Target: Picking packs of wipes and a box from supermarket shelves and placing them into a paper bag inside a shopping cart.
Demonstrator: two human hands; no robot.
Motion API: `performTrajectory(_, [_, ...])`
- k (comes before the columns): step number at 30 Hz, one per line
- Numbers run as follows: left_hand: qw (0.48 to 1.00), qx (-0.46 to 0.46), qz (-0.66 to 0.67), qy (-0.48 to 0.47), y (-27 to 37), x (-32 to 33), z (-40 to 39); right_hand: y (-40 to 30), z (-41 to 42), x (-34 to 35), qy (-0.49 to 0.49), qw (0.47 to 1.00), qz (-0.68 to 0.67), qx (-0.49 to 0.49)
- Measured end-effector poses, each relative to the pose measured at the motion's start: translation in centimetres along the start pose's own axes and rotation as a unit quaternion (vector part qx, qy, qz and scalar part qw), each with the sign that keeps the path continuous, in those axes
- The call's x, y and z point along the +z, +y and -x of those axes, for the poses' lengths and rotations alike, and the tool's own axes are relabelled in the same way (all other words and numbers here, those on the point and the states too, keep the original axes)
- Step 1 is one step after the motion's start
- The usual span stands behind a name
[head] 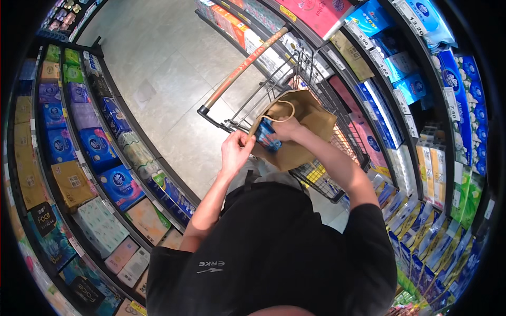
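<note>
A brown kraft paper bag (312,114) with a cord handle (290,106) stands open in a wire shopping cart (348,142). My left hand (236,152) pinches the near left rim of the bag between thumb and fingers. Reaching in through the mouth, my right hand (287,128) has its fingers around a blue plastic-wrapped packet (270,136) just inside the left wall. Part of the packet is hidden by my fingers and the rim. The bag's lower part and anything deeper inside cannot be seen.
The cart's push bar (245,67) lies beyond my left hand. Shelves of tissue packs (118,181) line the left side. On the right, a shelf (395,75) holds more packs behind price tags, close beside the cart. Grey floor tiles (166,79) run between them.
</note>
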State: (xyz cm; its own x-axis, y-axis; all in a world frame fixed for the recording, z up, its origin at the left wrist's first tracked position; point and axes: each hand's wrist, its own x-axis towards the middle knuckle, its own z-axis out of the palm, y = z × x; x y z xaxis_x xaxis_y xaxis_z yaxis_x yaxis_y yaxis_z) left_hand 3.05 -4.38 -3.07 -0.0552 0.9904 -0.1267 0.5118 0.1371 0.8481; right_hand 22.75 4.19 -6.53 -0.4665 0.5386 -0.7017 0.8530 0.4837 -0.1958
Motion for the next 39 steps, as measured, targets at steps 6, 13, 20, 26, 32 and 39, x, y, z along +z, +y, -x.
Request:
performTrajectory(6, [0.997, 0.019, 0.067, -0.046, 1.4, -0.3, -0.8, 11.2, -11.9, 23.6, 0.237, 0.934, -0.240, 0.122])
performTrajectory(13, [0.998, 0.046, 0.045, -0.017, -1.0, -0.9, -0.3, 2.5, -4.9, 5.6, 0.093, 0.955, -0.213, 0.186])
performTrajectory(20, [0.999, 0.011, 0.030, -0.044, -1.3, 0.3, -0.6, 6.8, 7.6, 3.0, 0.138, 0.865, -0.482, -0.013])
performTrajectory(26, [0.998, -0.027, 0.028, -0.042, -1.0, 1.3, -0.3, 9.7, 22.8, 3.1, 0.305, 0.651, -0.695, -0.011])
performTrajectory(32, [1.000, -0.011, 0.009, -0.026, 0.4, 1.3, 0.1, 15.6, 30.9, 5.2, 0.601, 0.383, -0.698, 0.062])
performTrajectory(39, [1.000, 0.001, -0.012, 0.007, 2.5, 1.2, 1.3, 30.2, 34.0, 6.9, 0.691, 0.312, -0.608, 0.235])
